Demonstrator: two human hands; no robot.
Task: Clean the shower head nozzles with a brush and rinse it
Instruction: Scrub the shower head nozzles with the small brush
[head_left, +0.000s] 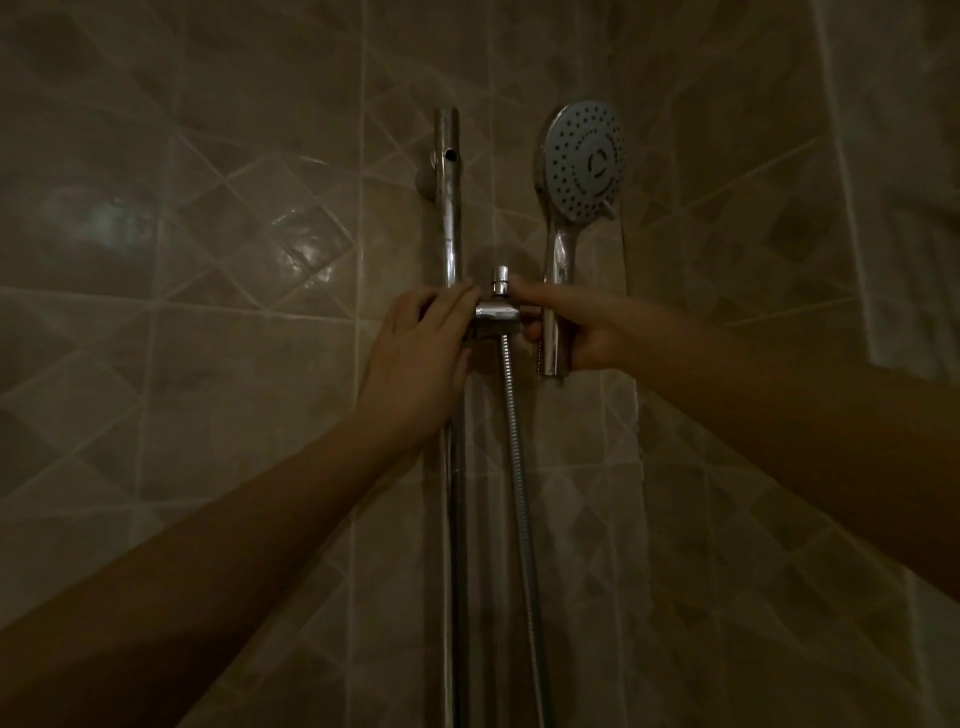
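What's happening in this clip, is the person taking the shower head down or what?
A person stands at a tiled wall in dim light. The right hand grips the handle of the shower head, which is upright with its nozzle face toward the camera. The left hand rests on the holder bracket on the vertical rail. The metal hose hangs below the bracket. No brush is in view and no water is running.

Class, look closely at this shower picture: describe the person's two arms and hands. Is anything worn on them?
Both forearms are bare right to the frame's edges: no sleeves show. The left hand and right hand wear no gloves, and no rings, watch or bracelets can be made out, though the dim light could hide small details.
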